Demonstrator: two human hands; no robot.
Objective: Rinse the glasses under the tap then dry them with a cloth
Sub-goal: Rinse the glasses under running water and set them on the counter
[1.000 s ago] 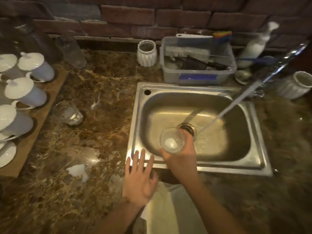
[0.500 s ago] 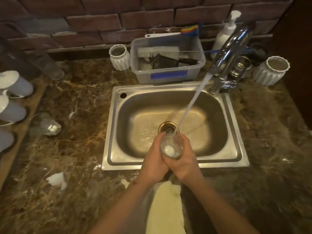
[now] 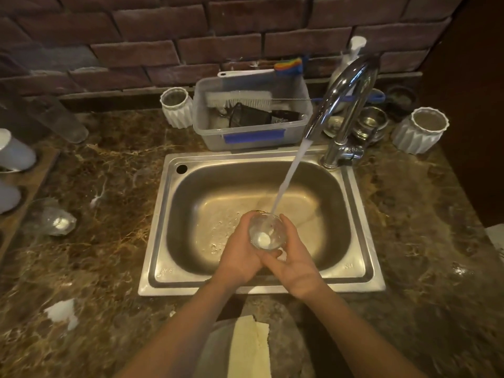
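A clear glass (image 3: 266, 231) stands upright over the steel sink (image 3: 362, 276), cupped from both sides. My left hand (image 3: 238, 255) wraps its left side and my right hand (image 3: 296, 257) its right side and base. Water streams from the chrome tap (image 3: 342, 99) down to the glass's far rim. A second clear glass (image 3: 53, 221) rests on the marble counter at the left. A pale yellow cloth (image 3: 249, 347) lies at the counter's near edge, below my arms.
A plastic tub (image 3: 253, 135) with brushes sits behind the sink, with white ribbed cups (image 3: 177, 107) (image 3: 418, 130) on either side. Lidded white mugs (image 3: 15, 154) stand on a wooden tray at the far left. A tall glass (image 3: 61, 122) lies near them. Steel bowls (image 3: 372, 122) sit behind the tap.
My left hand rose from the counter edge and joined the right hand around the glass. The glass moved under the running water. The view shifted right.
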